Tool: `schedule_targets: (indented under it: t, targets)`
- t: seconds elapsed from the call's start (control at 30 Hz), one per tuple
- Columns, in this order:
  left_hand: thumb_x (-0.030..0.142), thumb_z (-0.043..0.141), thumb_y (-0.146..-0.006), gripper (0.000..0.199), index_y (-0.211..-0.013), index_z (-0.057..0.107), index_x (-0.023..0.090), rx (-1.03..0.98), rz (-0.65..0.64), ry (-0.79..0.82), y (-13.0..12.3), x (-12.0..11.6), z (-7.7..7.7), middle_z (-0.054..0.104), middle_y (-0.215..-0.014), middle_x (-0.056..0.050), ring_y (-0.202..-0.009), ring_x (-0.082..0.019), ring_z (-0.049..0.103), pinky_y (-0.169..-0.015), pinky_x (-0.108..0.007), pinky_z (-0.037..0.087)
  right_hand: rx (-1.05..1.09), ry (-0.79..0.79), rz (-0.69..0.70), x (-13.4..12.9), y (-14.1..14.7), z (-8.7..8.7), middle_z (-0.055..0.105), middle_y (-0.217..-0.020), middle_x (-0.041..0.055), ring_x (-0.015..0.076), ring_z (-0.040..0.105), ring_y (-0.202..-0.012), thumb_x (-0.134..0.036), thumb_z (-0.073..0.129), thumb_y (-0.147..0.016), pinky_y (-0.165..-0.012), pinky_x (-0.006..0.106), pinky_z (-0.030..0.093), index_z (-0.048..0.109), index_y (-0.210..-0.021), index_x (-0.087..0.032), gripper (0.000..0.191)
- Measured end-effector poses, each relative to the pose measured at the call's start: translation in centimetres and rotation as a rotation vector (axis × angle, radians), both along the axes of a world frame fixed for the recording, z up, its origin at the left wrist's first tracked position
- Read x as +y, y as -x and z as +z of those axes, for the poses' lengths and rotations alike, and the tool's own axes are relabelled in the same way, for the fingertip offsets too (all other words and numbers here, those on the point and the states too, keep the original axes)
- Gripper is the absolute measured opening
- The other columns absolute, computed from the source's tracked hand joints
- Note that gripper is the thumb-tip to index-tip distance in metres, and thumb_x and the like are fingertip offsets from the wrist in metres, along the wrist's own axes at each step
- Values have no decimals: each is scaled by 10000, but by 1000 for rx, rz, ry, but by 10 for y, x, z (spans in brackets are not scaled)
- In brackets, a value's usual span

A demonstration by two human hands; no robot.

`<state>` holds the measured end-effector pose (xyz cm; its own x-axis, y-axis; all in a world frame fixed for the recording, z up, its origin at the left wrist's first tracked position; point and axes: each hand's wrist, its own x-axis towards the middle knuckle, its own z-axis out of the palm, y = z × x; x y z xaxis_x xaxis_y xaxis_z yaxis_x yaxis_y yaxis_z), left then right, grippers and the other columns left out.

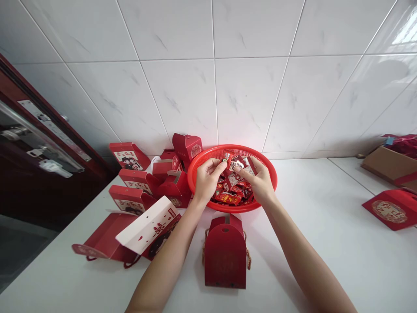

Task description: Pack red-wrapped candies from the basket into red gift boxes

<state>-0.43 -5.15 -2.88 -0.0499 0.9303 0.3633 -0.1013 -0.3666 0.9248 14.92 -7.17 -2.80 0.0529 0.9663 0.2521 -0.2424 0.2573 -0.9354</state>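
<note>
Over a red plastic basket (272, 191), both hands are at work. My left hand (207, 177) is closed, pinching a small red wrapped candy (226, 157) between thumb and fingers. Flat red-and-white candy packets (235, 177) are gripped in my right hand (260, 179), the thumb pressed on top; their exact number is hidden. Below the hands, wrapped candies (230, 198) in red, gold and dark wrappers lie in the basket. In front of the basket stands a dark red gift box (225, 256) with rope handles at its sides and a slot in its top.
Several red gift boxes (130, 157) stand left of the basket, one with a raised white flap (148, 226). On the right are another red box (389, 209) and a cardboard box (384, 165). A tiled wall (247, 100) rises behind the white tabletop (306, 208); a door (42, 161) is at left.
</note>
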Motion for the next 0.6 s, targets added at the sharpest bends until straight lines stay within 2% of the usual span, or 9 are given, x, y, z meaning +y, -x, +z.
schedule_targets:
  t: [0.13, 0.27, 0.37, 0.5, 0.6]
  targets:
    - [462, 814, -748, 301, -684, 691, 195, 66, -115, 29, 10, 2, 6, 645, -700, 7, -714, -170, 599, -702, -284, 497, 22, 61, 64, 0, 0, 1, 777, -920, 30, 247, 716, -822, -444, 917, -697, -749, 372, 583, 737, -927, -246, 354]
    - [490, 818, -749, 300, -793, 755, 199, 100, -186, 11, 15, 0, 11, 707, -790, -17, -795, -199, 645, -763, -302, 530, 23, 80, 86, -1, 0, 2, 784, -940, 40, 270, 727, -843, -453, 930, -678, -768, 397, 585, 743, -937, -251, 378]
    - [498, 818, -752, 306, -794, 763, 200, 157, -236, 19, 17, -2, 14, 720, -795, -24, -794, -204, 662, -765, -308, 548, 4, 50, 103, -1, -1, 1, 786, -928, 33, 267, 732, -840, -458, 910, -706, -768, 391, 584, 749, -965, -250, 369]
    - [492, 841, -727, 301, -731, 739, 209, 189, -249, 36, 22, -2, 16, 709, -737, -17, -730, -198, 658, -706, -303, 553, -4, 65, 149, 0, -2, -3, 793, -1064, 45, 286, 732, -1005, -442, 904, -707, -838, 384, 591, 753, -1083, -243, 452]
    - [494, 857, -710, 303, -714, 743, 214, 205, -285, 76, 27, -1, 18, 719, -729, -24, -718, -206, 664, -689, -310, 555, 25, 111, 144, 2, -2, -6, 791, -1081, 53, 298, 715, -1080, -440, 935, -656, -873, 389, 594, 755, -1099, -234, 521]
